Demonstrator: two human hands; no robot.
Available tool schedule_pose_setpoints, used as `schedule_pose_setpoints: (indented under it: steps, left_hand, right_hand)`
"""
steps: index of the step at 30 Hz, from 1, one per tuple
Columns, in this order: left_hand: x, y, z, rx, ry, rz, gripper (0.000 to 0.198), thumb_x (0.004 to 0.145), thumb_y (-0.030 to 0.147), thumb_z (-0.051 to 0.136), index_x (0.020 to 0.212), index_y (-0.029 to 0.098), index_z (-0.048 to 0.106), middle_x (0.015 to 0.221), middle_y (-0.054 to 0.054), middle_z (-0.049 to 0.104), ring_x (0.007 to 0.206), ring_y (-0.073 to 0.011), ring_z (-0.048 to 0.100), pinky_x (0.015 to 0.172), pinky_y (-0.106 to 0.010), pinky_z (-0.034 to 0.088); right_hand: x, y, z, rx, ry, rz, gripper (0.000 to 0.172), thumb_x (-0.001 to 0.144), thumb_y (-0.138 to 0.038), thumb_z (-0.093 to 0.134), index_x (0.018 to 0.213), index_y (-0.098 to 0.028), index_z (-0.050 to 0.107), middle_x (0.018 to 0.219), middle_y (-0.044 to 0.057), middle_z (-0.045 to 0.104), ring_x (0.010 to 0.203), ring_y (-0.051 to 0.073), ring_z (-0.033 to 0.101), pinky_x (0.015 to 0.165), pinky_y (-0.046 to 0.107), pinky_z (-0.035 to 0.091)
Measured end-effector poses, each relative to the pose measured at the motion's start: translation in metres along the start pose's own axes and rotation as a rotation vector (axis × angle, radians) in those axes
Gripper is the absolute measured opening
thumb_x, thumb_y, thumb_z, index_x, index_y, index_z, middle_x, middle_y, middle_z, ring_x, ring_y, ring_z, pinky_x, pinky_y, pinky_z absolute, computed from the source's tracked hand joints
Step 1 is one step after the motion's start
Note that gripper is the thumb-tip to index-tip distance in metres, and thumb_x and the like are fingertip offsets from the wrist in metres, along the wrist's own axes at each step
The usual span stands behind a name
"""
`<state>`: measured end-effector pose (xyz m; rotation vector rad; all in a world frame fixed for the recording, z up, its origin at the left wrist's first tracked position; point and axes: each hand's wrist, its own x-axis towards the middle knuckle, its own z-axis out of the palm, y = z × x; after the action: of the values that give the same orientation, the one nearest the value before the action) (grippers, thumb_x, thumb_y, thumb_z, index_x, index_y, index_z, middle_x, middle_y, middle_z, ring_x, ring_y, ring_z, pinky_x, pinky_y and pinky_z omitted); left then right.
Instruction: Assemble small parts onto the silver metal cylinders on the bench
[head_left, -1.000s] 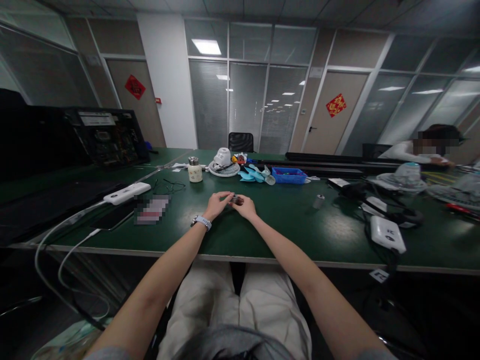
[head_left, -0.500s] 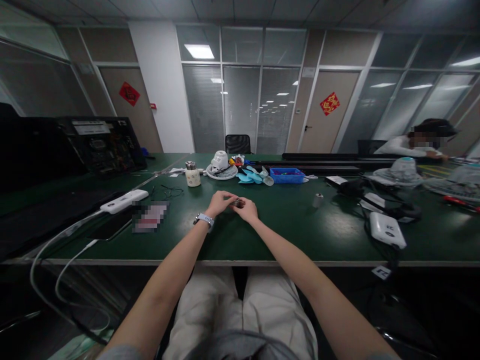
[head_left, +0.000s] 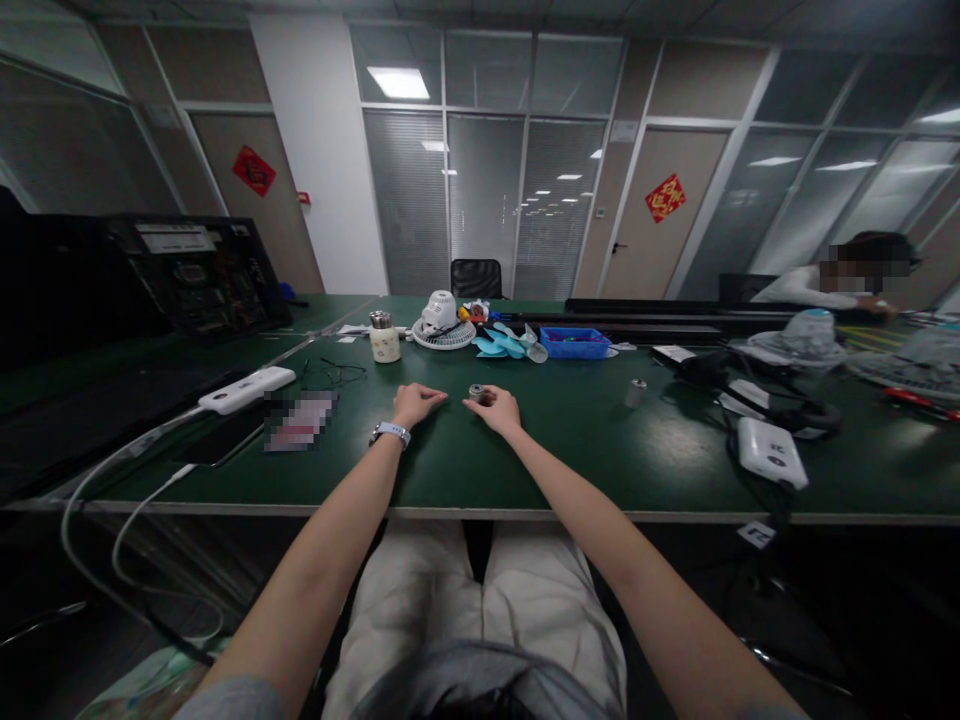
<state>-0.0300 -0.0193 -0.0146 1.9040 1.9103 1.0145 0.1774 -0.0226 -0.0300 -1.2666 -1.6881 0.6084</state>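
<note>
My right hand (head_left: 499,410) has its thumb and fingers closed around a small grey metal cylinder (head_left: 477,393), which stands upright at the green tabletop. To the left, apart from it, my left hand (head_left: 417,404) is pinched, thumb and fingertips together. Whether a small part sits between those fingertips I cannot make out. A similar metal cylinder (head_left: 636,393) stands by itself on the table further right.
Behind my hands stand a cream cup (head_left: 385,345), a white fan part (head_left: 441,325), light-blue fan blades (head_left: 501,342) and a blue basket (head_left: 575,344). A white power bank (head_left: 771,453) with cables lies right, a phone (head_left: 225,437) left. One person (head_left: 806,283) sits far right.
My left hand has come off the cylinder and moved left, its fingers still pinched. My right hand stays on the cylinder, which is now more plainly seen. The camera view has shifted slightly.
</note>
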Motion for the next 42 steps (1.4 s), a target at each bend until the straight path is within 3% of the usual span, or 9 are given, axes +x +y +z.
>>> schedule_pose_setpoints:
  steps: [4, 7, 12, 15, 22, 28, 33, 39, 42]
  left_hand:
    - [-0.002, -0.001, 0.003, 0.164, -0.021, 0.052, 0.034, 0.071, 0.056, 0.064, 0.093, 0.033, 0.076, 0.113, -0.006, 0.066, 0.11, -0.0308, 0.049, 0.092, -0.039, 0.038]
    - [-0.001, 0.0, 0.005, 0.121, 0.077, 0.012, 0.039, 0.08, 0.055, 0.053, 0.105, 0.031, 0.072, 0.115, -0.007, 0.064, 0.108, -0.0267, 0.051, 0.091, -0.034, 0.039]
    - [-0.005, 0.004, 0.005, -0.003, 0.197, -0.034, 0.05, 0.09, 0.047, 0.033, 0.096, 0.02, 0.074, 0.093, -0.009, 0.07, 0.09, -0.0209, 0.06, 0.078, -0.027, 0.041]
    - [-0.009, 0.008, 0.006, 0.019, 0.166, -0.049, 0.051, 0.089, 0.045, 0.033, 0.078, 0.017, 0.073, 0.079, -0.008, 0.07, 0.077, -0.0196, 0.061, 0.069, -0.026, 0.039]
    - [-0.01, 0.009, 0.008, 0.018, 0.178, -0.1, 0.044, 0.083, 0.038, 0.033, 0.07, 0.016, 0.068, 0.078, -0.01, 0.07, 0.075, -0.0203, 0.06, 0.064, -0.026, 0.038]
    - [-0.008, 0.008, 0.008, -0.013, 0.205, -0.149, 0.04, 0.083, 0.034, 0.033, 0.069, 0.015, 0.065, 0.093, -0.014, 0.069, 0.085, -0.0222, 0.06, 0.07, -0.027, 0.04]
    - [-0.008, 0.008, 0.009, 0.033, 0.202, -0.065, 0.039, 0.083, 0.031, 0.033, 0.057, 0.017, 0.059, 0.085, -0.012, 0.067, 0.085, -0.0214, 0.059, 0.069, -0.027, 0.039]
    - [-0.011, 0.008, 0.01, 0.075, 0.194, -0.061, 0.037, 0.085, 0.03, 0.033, 0.064, 0.017, 0.061, 0.073, -0.008, 0.064, 0.074, -0.0182, 0.057, 0.063, -0.026, 0.035]
    - [-0.011, 0.008, 0.01, 0.072, 0.181, -0.057, 0.038, 0.085, 0.033, 0.034, 0.064, 0.018, 0.061, 0.069, -0.007, 0.063, 0.069, -0.017, 0.055, 0.06, -0.026, 0.032]
  right_hand:
    - [0.001, 0.004, -0.002, -0.004, 0.011, -0.001, 0.05, 0.064, -0.049, 0.075, 0.104, -0.021, 0.067, 0.097, 0.006, 0.071, 0.088, 0.02, 0.067, 0.08, 0.031, 0.053]
    - [0.001, 0.004, -0.004, 0.023, -0.008, 0.002, 0.051, 0.064, -0.048, 0.076, 0.106, -0.02, 0.067, 0.098, 0.007, 0.071, 0.088, 0.019, 0.067, 0.081, 0.031, 0.053]
    - [0.002, 0.008, -0.008, 0.084, -0.039, -0.009, 0.05, 0.064, -0.045, 0.077, 0.106, -0.018, 0.067, 0.1, 0.008, 0.071, 0.089, 0.019, 0.067, 0.082, 0.032, 0.053]
    - [0.003, 0.01, -0.009, 0.122, -0.06, -0.007, 0.049, 0.065, -0.041, 0.077, 0.106, -0.017, 0.066, 0.101, 0.009, 0.07, 0.091, 0.019, 0.066, 0.085, 0.033, 0.053]
    - [-0.003, 0.001, -0.018, 0.186, -0.11, -0.031, 0.068, 0.058, -0.035, 0.082, 0.119, -0.017, 0.057, 0.107, 0.009, 0.066, 0.092, 0.016, 0.064, 0.083, 0.03, 0.052]
    - [-0.002, 0.001, -0.018, 0.111, -0.055, -0.008, 0.057, 0.058, -0.033, 0.081, 0.107, -0.015, 0.059, 0.095, 0.007, 0.066, 0.082, 0.016, 0.063, 0.075, 0.031, 0.053]
    - [0.002, 0.005, -0.016, 0.2, -0.105, 0.016, 0.06, 0.06, -0.017, 0.078, 0.114, -0.017, 0.054, 0.097, 0.005, 0.065, 0.085, 0.014, 0.064, 0.079, 0.029, 0.052]
    - [0.002, 0.006, -0.008, 0.126, -0.018, 0.049, 0.061, 0.056, -0.033, 0.082, 0.108, -0.017, 0.056, 0.097, 0.007, 0.067, 0.084, 0.017, 0.065, 0.08, 0.034, 0.052]
    - [0.004, 0.004, -0.01, 0.223, -0.01, 0.125, 0.052, 0.056, -0.029, 0.082, 0.101, -0.015, 0.059, 0.098, 0.009, 0.068, 0.086, 0.017, 0.065, 0.081, 0.033, 0.052]
